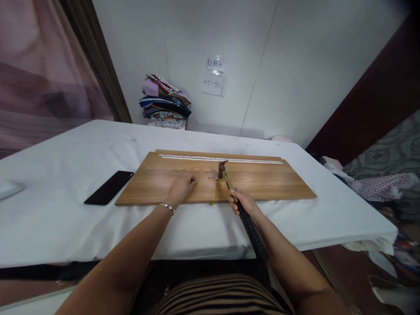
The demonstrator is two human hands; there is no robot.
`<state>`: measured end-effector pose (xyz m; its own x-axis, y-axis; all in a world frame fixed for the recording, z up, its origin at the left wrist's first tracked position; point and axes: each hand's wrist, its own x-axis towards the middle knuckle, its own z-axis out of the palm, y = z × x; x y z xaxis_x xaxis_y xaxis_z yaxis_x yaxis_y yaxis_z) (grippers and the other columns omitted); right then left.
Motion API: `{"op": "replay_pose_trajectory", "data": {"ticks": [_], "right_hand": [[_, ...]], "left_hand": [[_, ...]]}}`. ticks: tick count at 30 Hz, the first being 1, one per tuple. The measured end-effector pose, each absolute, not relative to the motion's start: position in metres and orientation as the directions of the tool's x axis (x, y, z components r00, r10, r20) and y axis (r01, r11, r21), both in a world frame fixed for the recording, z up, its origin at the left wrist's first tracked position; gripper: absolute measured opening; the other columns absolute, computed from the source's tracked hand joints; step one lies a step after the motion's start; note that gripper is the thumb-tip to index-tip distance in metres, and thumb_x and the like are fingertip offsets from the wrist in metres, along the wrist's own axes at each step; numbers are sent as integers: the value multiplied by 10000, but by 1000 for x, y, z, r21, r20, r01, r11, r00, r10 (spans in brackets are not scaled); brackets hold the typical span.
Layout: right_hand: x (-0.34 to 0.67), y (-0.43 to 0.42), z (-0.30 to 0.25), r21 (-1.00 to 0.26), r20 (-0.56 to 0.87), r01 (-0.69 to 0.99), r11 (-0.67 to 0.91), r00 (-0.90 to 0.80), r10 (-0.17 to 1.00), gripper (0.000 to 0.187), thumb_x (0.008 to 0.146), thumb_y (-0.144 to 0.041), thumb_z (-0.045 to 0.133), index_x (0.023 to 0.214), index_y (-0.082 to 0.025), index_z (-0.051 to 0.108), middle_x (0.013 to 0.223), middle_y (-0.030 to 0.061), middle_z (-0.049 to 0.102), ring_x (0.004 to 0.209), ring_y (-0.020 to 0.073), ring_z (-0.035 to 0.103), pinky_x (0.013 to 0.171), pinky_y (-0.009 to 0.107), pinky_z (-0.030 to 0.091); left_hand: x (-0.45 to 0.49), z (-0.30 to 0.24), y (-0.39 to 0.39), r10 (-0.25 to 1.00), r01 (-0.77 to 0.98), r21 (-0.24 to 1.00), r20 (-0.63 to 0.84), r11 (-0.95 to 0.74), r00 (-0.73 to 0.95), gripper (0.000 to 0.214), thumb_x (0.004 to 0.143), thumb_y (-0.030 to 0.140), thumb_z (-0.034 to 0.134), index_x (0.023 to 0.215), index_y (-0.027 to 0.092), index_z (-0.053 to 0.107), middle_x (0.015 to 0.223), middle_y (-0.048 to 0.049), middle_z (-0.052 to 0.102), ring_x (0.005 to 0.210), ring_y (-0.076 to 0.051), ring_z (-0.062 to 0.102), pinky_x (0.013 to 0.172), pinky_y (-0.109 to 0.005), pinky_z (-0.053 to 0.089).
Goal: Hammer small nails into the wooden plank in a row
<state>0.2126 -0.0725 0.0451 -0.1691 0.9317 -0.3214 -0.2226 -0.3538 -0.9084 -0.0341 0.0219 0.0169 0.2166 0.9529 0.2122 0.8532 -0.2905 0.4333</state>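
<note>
A wooden board (pixel 262 183) lies on the white table (pixel 65 205), with a pale ruler strip (pixel 219 159) along its far edge. My right hand (pixel 243 204) is closed around the handle of a hammer (pixel 225 171), whose head rests low over a row of small nails (pixel 226 179) in the board. My left hand (pixel 182 186) lies on the board to the left of the hammer head, fingers curled and pinched at the surface; what they hold is too small to see. A bracelet sits on that wrist.
A black phone (pixel 109 187) lies flat on the table left of the board. A stack of folded clothes (pixel 166 103) stands against the far wall. Paper notes (pixel 215 78) hang on the wall. Fabric piles (pixel 377 183) sit to the right.
</note>
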Motion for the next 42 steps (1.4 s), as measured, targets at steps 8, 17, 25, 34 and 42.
{"op": "replay_pose_trajectory", "data": {"ticks": [8, 17, 25, 34, 42], "right_hand": [[212, -73, 48, -906, -329, -219, -361, -170, 929, 382, 684, -449, 709, 845, -229, 442, 567, -108, 463, 356, 45, 373, 304, 167, 290], [213, -72, 44, -913, -316, -216, -347, -169, 934, 413, 665, -474, 716, 849, -231, 437, 575, -110, 463, 362, 44, 376, 302, 168, 291], [214, -71, 44, -906, -333, -209, -367, -180, 925, 384, 705, -452, 710, 839, -231, 427, 576, -106, 467, 363, 49, 377, 310, 177, 285], [214, -72, 45, -906, -334, -210, -368, -180, 925, 378, 708, -449, 703, 877, -232, 444, 576, -109, 468, 361, 49, 374, 317, 174, 281], [214, -71, 44, -909, -324, -212, -359, -180, 929, 395, 689, -461, 711, 848, -235, 429, 573, -107, 464, 356, 50, 371, 311, 173, 281]], "left_hand": [[-35, 17, 23, 950, 826, 475, 220, -302, 221, 169, 843, 273, 530, 808, 191, 674, 952, -64, 704, 923, -216, 629, 849, -326, 475], [-39, 10, 27, 924, 815, 450, 281, -364, 258, 289, 886, 340, 479, 792, 194, 710, 941, -83, 709, 927, -229, 630, 859, -336, 482], [-41, 6, 30, 919, 798, 474, 308, -373, 248, 332, 897, 347, 438, 919, 199, 735, 1028, -89, 741, 983, -252, 644, 905, -363, 486], [-40, 4, 30, 927, 783, 518, 321, -344, 195, 365, 911, 349, 394, 897, 187, 720, 989, -103, 743, 958, -251, 657, 885, -364, 493], [-41, 0, 32, 933, 784, 526, 309, -329, 184, 380, 913, 330, 368, 918, 174, 715, 1017, -120, 735, 954, -261, 660, 886, -373, 492]]}}
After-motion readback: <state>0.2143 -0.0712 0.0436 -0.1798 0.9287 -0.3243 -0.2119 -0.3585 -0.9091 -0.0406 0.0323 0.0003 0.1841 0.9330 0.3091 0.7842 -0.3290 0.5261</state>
